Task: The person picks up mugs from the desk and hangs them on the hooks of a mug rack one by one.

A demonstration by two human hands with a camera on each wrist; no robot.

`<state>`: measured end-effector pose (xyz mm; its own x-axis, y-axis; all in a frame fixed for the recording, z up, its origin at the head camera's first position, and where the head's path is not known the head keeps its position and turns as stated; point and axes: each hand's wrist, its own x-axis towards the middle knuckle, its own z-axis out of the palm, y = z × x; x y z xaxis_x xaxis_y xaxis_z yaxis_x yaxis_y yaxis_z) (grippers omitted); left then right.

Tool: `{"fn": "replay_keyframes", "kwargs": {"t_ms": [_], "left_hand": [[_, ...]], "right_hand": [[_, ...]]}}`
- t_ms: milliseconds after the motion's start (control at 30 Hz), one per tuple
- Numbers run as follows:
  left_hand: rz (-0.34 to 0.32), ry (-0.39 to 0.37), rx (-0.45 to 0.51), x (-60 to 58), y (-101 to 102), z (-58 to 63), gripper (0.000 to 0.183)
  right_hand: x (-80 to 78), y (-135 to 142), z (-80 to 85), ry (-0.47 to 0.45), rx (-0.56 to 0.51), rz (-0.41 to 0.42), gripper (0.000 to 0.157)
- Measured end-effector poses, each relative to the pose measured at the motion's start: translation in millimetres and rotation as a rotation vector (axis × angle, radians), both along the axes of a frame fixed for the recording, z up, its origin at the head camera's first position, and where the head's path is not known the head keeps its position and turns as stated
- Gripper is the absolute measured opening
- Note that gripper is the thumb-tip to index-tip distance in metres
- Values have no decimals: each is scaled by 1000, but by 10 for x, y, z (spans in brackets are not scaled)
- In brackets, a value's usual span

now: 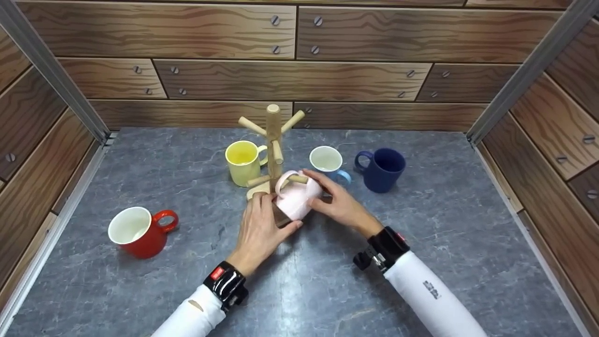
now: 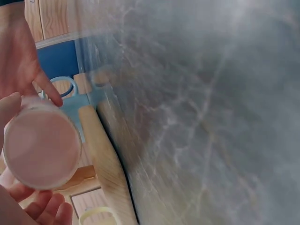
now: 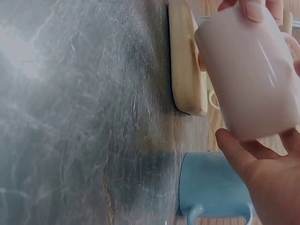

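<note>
A pale pink mug (image 1: 295,200) hangs tilted at the front of a wooden mug tree (image 1: 273,124), its handle looped around a lower peg (image 1: 298,179). My left hand (image 1: 260,224) grips the near end of the mug, thumb on one side and fingers on the other. At the far end, my right hand (image 1: 340,203) holds the mug between thumb and fingers. The left wrist view faces the mug's round end (image 2: 42,147). In the right wrist view, the mug's smooth side (image 3: 251,75) spans between both hands, above the table beside the tree's wooden base (image 3: 185,61).
Behind the tree's left side stands a yellow mug (image 1: 244,166). A light blue mug with white inside (image 1: 326,160) and a dark blue mug (image 1: 383,171) are behind my right hand. A red mug (image 1: 142,234) stands at left. Wood-patterned walls (image 1: 290,79) enclose the grey table (image 1: 196,290).
</note>
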<state>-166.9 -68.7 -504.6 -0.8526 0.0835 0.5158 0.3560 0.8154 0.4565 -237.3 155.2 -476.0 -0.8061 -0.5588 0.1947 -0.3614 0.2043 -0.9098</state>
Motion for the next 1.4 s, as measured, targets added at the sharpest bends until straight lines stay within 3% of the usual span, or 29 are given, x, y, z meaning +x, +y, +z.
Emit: {"fn": "replay_keyframes", "kwargs": {"t_ms": [367,767,1033,1400], "left_hand": [[-20,39,6,31,-26,-34,76],[-6,-29,0,74,-203,-20,72],[11,-123,-95,89,-347,-5,80],[29,-115,-203,100,-507,-39,88]], "right_hand": [[12,52,-16,-8,-6,-26,70],[110,286,72,86,19,-79,69],[178,478,175,185,134,-207,65],[154,749,254,403,239,-388,58]]}}
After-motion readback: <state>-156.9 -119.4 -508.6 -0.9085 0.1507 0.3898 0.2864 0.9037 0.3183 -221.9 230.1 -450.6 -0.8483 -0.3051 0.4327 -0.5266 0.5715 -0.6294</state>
